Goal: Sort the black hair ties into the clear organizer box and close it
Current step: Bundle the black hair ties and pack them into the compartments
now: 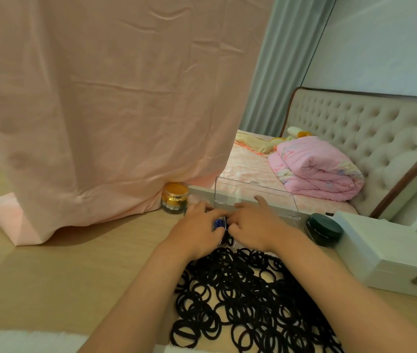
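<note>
A large heap of black hair ties (248, 296) lies on the wooden table in front of me. Beyond it sits the clear organizer box (289, 212), its lid (253, 192) standing open; most of the box is hidden under my hands. My left hand (197, 233) lies curled over the box's left part, beside a compartment holding blue ties (219, 223). My right hand (255, 225) is over the middle, index finger stretched toward the lid, thumb and curled fingers on a small bunch of black ties (227, 239) at the near edge.
A gold-lidded jar (175, 200) stands left of the box and a dark green round jar (324, 229) to its right. A white jewellery case (390, 253) fills the right side. A pink cloth (100, 110) hangs down onto the table behind. A bed lies beyond.
</note>
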Tool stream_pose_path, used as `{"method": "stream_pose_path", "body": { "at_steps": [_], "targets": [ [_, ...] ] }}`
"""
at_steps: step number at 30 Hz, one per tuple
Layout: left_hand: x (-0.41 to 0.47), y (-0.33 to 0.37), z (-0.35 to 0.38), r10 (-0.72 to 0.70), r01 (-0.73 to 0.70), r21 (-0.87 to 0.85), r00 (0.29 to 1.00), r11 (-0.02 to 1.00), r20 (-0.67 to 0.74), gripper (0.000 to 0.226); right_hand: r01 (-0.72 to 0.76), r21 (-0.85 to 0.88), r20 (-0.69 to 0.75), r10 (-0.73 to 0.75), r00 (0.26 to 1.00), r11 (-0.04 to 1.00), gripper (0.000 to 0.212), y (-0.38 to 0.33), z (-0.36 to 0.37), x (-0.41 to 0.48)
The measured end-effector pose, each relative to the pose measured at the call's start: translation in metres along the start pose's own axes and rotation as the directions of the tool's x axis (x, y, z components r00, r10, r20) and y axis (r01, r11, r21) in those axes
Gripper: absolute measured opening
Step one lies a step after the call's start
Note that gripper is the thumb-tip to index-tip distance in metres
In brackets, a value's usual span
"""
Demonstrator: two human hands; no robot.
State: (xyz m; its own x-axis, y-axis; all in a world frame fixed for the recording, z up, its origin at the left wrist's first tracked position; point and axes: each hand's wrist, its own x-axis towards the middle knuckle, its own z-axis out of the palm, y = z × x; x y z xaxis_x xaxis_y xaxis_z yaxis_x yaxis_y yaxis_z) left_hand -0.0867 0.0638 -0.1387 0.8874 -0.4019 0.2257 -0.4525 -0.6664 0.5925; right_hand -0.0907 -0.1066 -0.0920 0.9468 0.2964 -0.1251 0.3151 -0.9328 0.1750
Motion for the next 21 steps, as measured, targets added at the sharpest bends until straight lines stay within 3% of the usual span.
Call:
{"method": "stream_pose_path", "body": {
  "at_steps": [5,8,14,19,21],
  "targets": [
    [-0.001,0.001,0.0,0.001,-0.001,0.01,1.0,1.0,0.029,0.052,-0.002,0.114,-0.122,0.016,0.992,0.994,0.048,0.006,-0.001,-0.004],
    [-0.002,0.002,0.001,0.005,-0.005,0.018,0.999,1.0,0.039,0.058,0.007,0.159,-0.228,0.029,0.973,0.987,0.054,0.006,-0.006,-0.011],
    [-0.002,0.004,0.0,-0.017,0.016,0.008,0.999,1.0,0.035,0.06,0.05,0.195,-0.136,-0.024,0.99,0.979,0.047,0.008,-0.001,-0.022],
    [-0.004,0.013,-0.009,0.032,-0.029,0.083,0.999,0.996,-0.027,0.058,0.023,0.371,-0.362,0.121,0.924,0.928,0.039,0.014,-0.004,-0.054],
    [-0.008,0.022,-0.014,0.061,-0.054,0.129,0.997,0.99,-0.053,0.044,-0.006,0.46,-0.337,0.181,0.924,0.888,0.035,0.011,-0.003,-0.07]
  ]
}}
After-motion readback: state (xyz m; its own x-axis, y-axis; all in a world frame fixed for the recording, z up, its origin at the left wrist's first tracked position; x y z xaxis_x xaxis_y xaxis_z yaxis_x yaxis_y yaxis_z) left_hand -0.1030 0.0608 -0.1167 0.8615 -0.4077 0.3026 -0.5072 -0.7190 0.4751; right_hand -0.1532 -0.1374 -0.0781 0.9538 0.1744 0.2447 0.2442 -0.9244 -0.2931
